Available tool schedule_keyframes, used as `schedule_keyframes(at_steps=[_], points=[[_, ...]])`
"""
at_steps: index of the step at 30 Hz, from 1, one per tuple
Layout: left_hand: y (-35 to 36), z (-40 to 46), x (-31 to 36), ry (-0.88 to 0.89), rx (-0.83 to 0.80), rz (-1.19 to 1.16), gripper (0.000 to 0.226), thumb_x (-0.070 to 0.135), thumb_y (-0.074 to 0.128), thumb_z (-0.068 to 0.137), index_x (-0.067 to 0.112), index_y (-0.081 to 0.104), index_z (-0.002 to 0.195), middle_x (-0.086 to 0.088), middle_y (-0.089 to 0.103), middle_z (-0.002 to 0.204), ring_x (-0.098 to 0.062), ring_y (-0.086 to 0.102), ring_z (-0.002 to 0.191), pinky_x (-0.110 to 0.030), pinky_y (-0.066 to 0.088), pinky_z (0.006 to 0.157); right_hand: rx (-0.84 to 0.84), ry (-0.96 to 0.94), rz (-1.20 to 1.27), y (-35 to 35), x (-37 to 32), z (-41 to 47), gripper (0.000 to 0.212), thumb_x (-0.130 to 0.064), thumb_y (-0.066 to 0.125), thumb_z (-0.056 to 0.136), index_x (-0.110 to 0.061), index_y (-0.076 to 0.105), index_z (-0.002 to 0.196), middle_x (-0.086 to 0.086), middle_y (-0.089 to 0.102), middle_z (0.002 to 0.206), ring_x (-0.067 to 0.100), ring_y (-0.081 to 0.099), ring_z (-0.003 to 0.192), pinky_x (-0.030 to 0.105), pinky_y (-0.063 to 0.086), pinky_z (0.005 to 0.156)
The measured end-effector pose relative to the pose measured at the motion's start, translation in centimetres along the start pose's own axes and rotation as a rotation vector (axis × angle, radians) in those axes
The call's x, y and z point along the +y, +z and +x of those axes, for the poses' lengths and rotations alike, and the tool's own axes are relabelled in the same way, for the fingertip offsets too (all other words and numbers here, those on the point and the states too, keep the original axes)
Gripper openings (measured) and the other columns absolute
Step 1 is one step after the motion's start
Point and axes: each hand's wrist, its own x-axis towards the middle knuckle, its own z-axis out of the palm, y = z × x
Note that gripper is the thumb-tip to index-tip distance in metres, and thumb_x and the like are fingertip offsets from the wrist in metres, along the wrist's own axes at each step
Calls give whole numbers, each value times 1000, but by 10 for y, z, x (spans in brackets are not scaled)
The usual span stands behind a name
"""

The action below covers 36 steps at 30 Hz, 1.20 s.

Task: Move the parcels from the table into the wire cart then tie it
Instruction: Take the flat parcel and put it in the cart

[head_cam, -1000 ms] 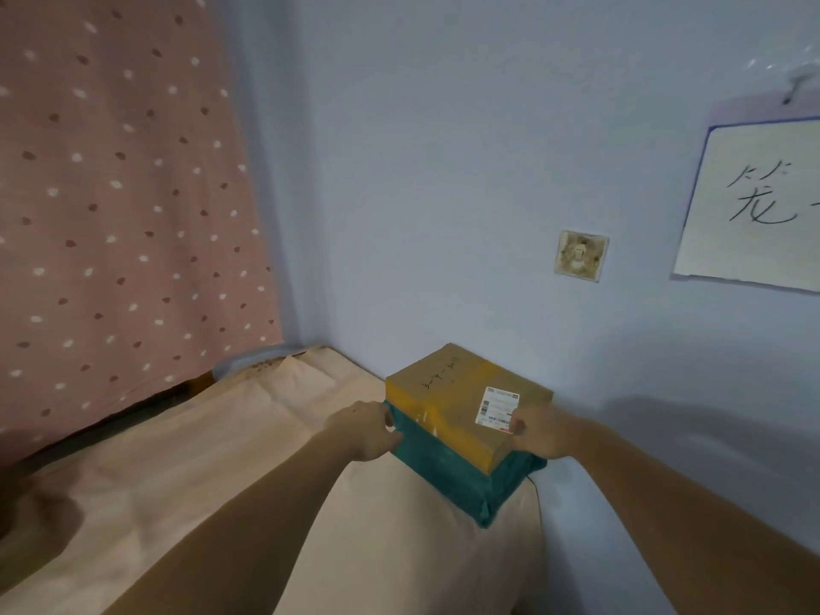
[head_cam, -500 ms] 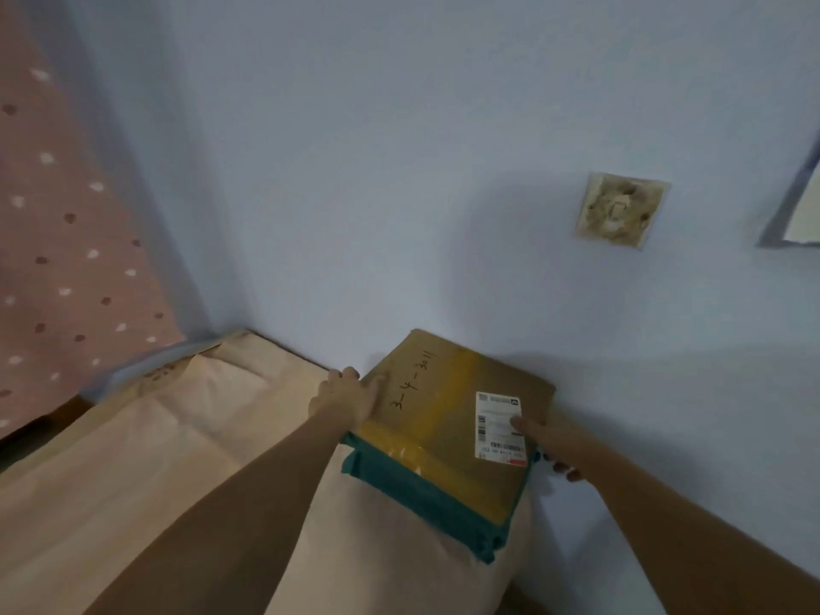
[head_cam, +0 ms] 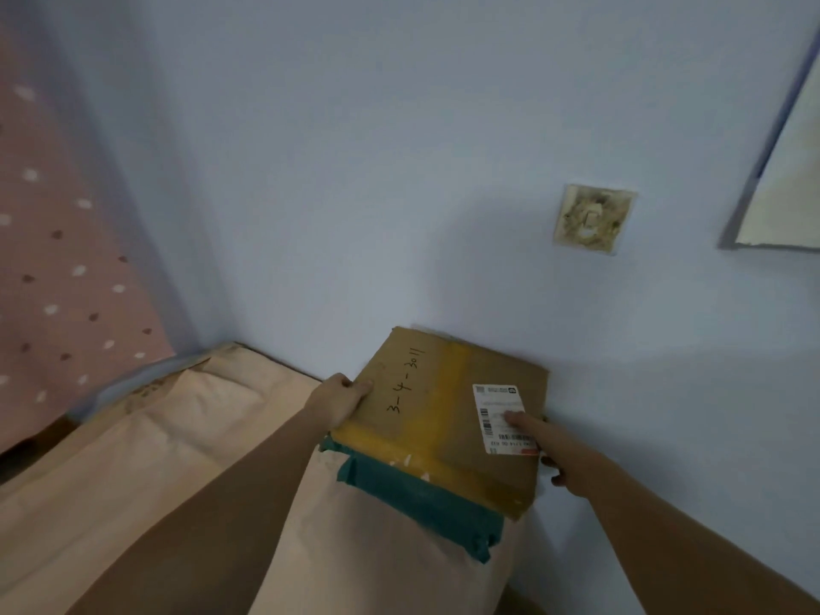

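Note:
A brown cardboard parcel (head_cam: 448, 419) with yellow tape, a white label and the writing "3-4-3011" lies on top of a teal parcel (head_cam: 421, 499) at the table's far right corner, against the wall. My left hand (head_cam: 339, 399) grips the cardboard parcel's left edge, thumb on top. On the opposite side, my right hand (head_cam: 539, 441) grips the right edge, thumb lying across the label and fingers curled under the side. The wire cart is not in view.
The table (head_cam: 177, 459) is covered with a pale beige cloth. A blue wall stands right behind the parcels, with a stained socket plate (head_cam: 592, 219) and a white sheet (head_cam: 790, 179) hanging at the right. A pink dotted curtain (head_cam: 66, 259) hangs at the left.
The camera has come closer and tilted down. Both hands have shifted from the stack's near sides to the cardboard parcel's left and right edges, with the right thumb now on the label.

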Motion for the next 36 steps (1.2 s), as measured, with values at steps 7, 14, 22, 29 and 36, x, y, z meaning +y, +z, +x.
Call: schedule_keyframes(at_steps=[7,14,22,29,36], points=[[-24,-111,32,-119,-349,-540,64,74,69,74,27,65,117,-4,79,97,-27,77,88,-37,61,64,-161,-114,223,-61,-4,-74,48,-40,72,91,-8,64,126,17,77,111,31,77,91,42,63,82],[31,-188,77,46,-523,-601,70,71,66,79,24,61,131,-12,75,116,-32,73,104,-43,59,85,-120,-129,229,-155,36,-174,62,-42,85,73,-8,70,122,17,77,111,29,78,85,34,62,62],[114,-263,164,183,-675,-678,55,55,61,92,16,60,132,-14,75,115,-35,73,102,-42,60,78,77,-119,426,-245,119,-293,56,-41,83,80,-9,71,125,16,74,122,31,76,98,41,64,73],[174,-331,208,266,-831,-484,57,55,64,90,17,59,132,-13,72,120,-38,67,113,-54,49,105,303,-106,568,-273,217,-393,60,-49,80,80,-12,69,125,16,75,120,31,77,95,39,63,70],[245,-441,228,353,-977,-353,55,59,66,86,21,66,125,-10,76,112,-34,71,106,-54,52,102,506,-101,649,-292,318,-516,64,-52,79,79,-12,68,127,15,75,119,30,77,94,37,63,70]])
